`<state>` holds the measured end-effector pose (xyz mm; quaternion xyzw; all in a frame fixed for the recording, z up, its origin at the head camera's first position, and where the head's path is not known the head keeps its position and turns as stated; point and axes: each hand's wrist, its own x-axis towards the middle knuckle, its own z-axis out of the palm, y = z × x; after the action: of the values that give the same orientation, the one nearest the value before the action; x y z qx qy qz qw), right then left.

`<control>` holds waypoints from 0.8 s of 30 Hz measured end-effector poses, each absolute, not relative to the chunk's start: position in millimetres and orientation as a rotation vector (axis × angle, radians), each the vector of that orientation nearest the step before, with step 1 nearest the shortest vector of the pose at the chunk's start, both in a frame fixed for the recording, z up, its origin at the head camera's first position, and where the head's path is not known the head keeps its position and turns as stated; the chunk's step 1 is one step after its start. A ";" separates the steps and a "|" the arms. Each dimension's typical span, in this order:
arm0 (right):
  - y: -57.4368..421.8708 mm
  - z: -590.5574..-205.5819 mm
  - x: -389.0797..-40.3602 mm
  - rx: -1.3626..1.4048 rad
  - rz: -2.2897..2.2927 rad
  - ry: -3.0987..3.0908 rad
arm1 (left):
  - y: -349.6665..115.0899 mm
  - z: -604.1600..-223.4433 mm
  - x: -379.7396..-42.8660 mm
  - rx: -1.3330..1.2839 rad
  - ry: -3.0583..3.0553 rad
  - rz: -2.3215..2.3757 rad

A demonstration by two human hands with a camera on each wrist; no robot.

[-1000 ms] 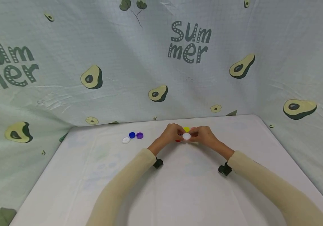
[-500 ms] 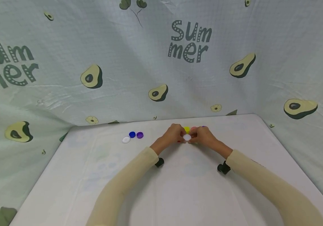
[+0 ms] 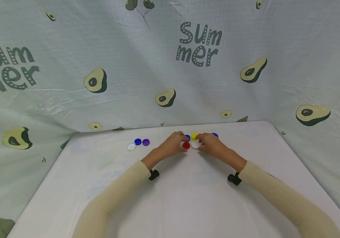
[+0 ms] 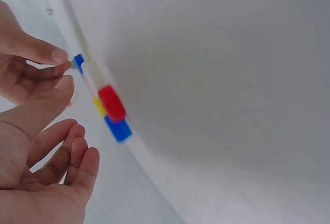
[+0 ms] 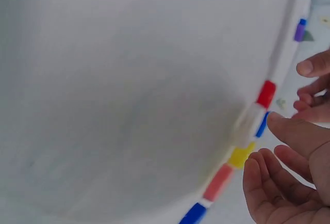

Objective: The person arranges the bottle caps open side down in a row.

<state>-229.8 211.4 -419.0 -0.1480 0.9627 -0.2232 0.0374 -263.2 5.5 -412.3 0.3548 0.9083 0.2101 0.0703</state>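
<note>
Several small round bottle caps lie near the table's far edge. A white cap (image 3: 195, 145) lies flat beside my right hand (image 3: 213, 144), whose thumb is at its rim. Just left of it sits a red cap (image 3: 186, 145), with a blue cap (image 3: 187, 138) behind. My left hand (image 3: 171, 145) is by these two, fingers and thumb parted. A yellow cap (image 3: 194, 136) lies behind the white one. The right wrist view shows my right hand (image 5: 294, 167) with thumb and fingers apart, near a pink cap (image 5: 217, 181); in the head view my hand hides the pink one.
Farther left on the table (image 3: 188, 198) lie another white cap (image 3: 131, 147), a blue one (image 3: 138, 141) and a purple one (image 3: 146, 142). One more blue cap (image 3: 215, 135) sits behind my right hand. A printed cloth (image 3: 128, 66) hangs behind the table.
Both hands were at the white cap, holding it between them. It now lies on the table, and my left hand has moved left, uncovering the red and blue caps.
</note>
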 end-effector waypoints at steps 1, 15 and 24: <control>207.4 -415.7 -227.3 -0.476 -0.673 2.965 | -5.3 -410.6 -260.4 1.073 2.732 0.659; 118.5 -425.5 -237.9 -0.807 -1.100 2.774 | -161.5 -404.6 -255.5 0.833 2.919 0.889; 35.3 -439.9 -256.4 -0.774 -1.164 2.603 | -225.3 -417.7 -277.0 0.433 2.800 0.899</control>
<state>-256.4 35.3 -439.9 -0.2609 0.8771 -0.3923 0.0932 -277.0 -225.3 -417.7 0.1451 0.9386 0.3015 0.0843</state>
